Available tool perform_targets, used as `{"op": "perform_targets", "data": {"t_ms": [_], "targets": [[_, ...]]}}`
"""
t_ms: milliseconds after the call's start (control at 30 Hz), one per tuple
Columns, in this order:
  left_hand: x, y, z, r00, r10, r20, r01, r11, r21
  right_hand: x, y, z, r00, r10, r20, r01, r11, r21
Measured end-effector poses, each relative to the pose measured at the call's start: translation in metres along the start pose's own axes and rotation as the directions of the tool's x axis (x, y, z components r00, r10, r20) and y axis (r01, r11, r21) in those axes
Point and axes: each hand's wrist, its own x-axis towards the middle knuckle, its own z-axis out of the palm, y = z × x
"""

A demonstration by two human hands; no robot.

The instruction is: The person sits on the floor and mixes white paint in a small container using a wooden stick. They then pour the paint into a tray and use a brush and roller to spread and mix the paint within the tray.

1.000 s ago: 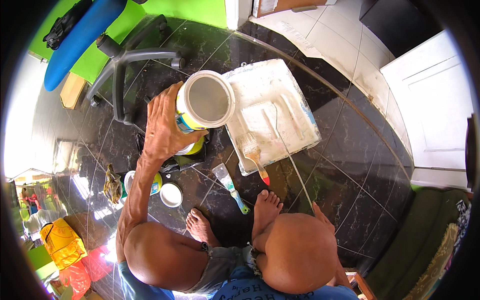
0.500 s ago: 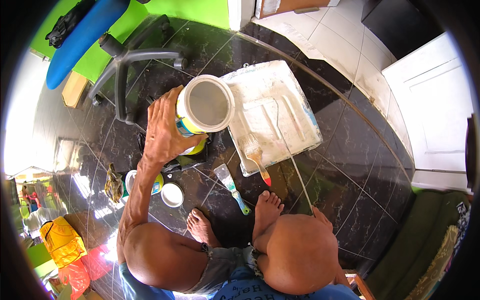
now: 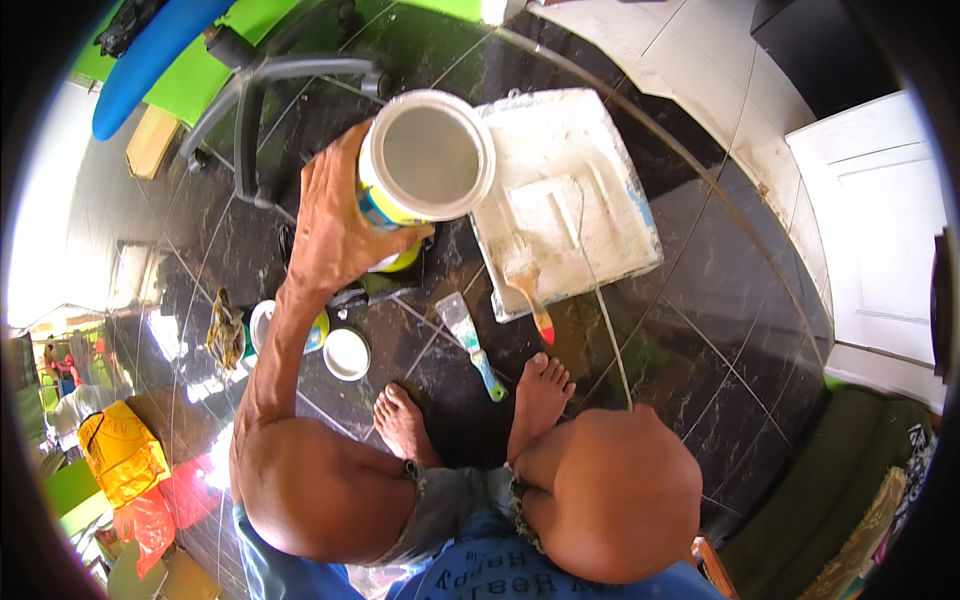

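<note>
My left hand (image 3: 335,220) is closed around the side of an open paint tub (image 3: 432,213) with a white rim and a yellow and blue label. The tub is held up beside the left edge of a paint-smeared white tray (image 3: 622,265); its inside looks pale grey. In the tray rests a white paint roller (image 3: 600,300), its thin rod slanting back to my right knee. Only a sliver of my right hand (image 3: 645,411) shows there, at the rod's near end; the knee hides the rest. A paintbrush (image 3: 528,285) with a red-tipped handle lies over the tray's near left corner.
A scraper (image 3: 470,345) with a green-blue handle lies on dark tiles before my feet. Left of it are a white lid (image 3: 346,355), another small tub (image 3: 318,332) and a crumpled rag (image 3: 226,330). A swivel chair base (image 3: 250,85) stands far left, a white door (image 3: 885,220) right.
The tub has come up nearer to my head and looks larger. My right hand has slipped mostly behind the knee. The whole view has shifted, with the tray now higher in it.
</note>
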Motion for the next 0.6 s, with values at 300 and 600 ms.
{"op": "perform_targets", "data": {"t_ms": [300,600], "targets": [[-0.013,0.000,-0.011,0.980,-0.193,0.038,0.196,0.946,-0.258,0.019,-0.037,-0.035,0.990,-0.127,0.062,0.129,0.991,-0.033],[-0.051,0.007,-0.020,0.921,-0.341,0.188,0.389,0.788,-0.478,0.016,-0.034,-0.029,0.994,-0.083,0.072,0.085,0.996,-0.025]]}}
